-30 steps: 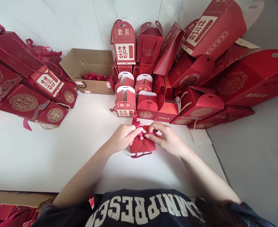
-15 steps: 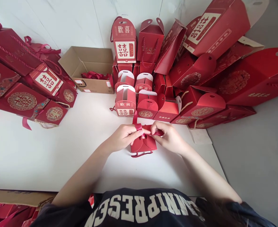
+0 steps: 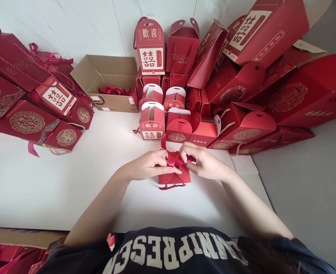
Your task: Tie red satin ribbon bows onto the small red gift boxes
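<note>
A small red gift box [image 3: 170, 179] sits on the white table in front of me, a dark red cord handle [image 3: 172, 187] lying at its near side. Red ribbon [image 3: 172, 160] crosses its top, with one tail standing up at the far left. My left hand [image 3: 149, 164] is closed on the ribbon from the left, its thumb stretched across the box top. From the right, my right hand [image 3: 202, 160] pinches the ribbon between thumb and fingers. The two hands hide part of the ribbon and the box's far edge.
Several red gift boxes [image 3: 179, 123] stand in rows just beyond my hands, with larger ones [image 3: 242, 118] stacked at right. A cardboard box [image 3: 116, 101] holding red ribbon is behind. More ribboned boxes [image 3: 28, 120] are piled at left. A grey wall [image 3: 313, 182] borders the right side.
My left hand has shifted slightly left, and its thumb now lies lower over the box top. The ribbon forms a wider band between the hands. My right hand still pinches it.
</note>
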Demonstrator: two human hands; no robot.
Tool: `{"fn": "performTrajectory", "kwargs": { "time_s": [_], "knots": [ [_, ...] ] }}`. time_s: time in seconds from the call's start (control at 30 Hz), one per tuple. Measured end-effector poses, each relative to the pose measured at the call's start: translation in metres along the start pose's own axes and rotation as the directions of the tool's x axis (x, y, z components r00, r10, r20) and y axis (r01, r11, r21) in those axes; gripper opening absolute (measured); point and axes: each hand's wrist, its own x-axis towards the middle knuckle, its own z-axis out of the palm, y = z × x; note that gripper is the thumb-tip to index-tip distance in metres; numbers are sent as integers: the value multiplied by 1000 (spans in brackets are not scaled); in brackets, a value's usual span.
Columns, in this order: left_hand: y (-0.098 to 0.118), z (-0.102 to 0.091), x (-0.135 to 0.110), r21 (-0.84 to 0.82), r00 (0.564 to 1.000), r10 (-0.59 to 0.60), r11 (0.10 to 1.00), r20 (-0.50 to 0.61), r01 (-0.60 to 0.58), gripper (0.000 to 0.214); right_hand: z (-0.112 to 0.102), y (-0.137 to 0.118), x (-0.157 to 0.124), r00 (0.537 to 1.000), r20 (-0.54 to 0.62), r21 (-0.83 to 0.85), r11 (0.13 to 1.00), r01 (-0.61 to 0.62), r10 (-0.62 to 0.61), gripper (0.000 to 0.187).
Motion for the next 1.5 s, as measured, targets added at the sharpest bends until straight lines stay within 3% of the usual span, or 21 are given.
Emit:
{"fn": "performTrajectory", "kwargs": {
  "time_s": [0.1,0.2,0.33,0.53,0.7,0.93,1.03,1.27,1.5],
  "knots": [
    [1,0,1,-73,996,-25,997,84,31,30,-11,-12,3,985,131,87,988,-125,113,26],
    [3,0,2,-92,995,-35,995,95,44,29,-17,-19,8,967,148,127,966,-227,207,6],
    [4,1,3,-79,995,-43,996,92,51,29,-13,-20,16,937,110,151,926,-345,331,27],
    [10,-1,5,-96,994,-24,995,108,34,28,-9,-19,21,888,210,136,887,-441,409,24],
    [13,-6,9,-46,989,-70,996,132,76,30,-14,-15,18,903,251,158,906,-393,348,15],
    [16,-17,17,-71,981,-97,991,170,110,37,-12,0,4,943,214,358,877,-319,255,22],
    [13,-18,18,-101,977,-153,981,145,169,41,-8,6,-2,940,172,383,859,-340,296,26],
    [11,-9,19,-138,970,-242,962,-31,236,57,-5,7,-9,920,93,369,845,-387,381,33],
    [17,-8,19,-185,973,-229,957,-15,222,45,-7,1,-12,924,34,268,887,-377,382,26]
  ]
}}
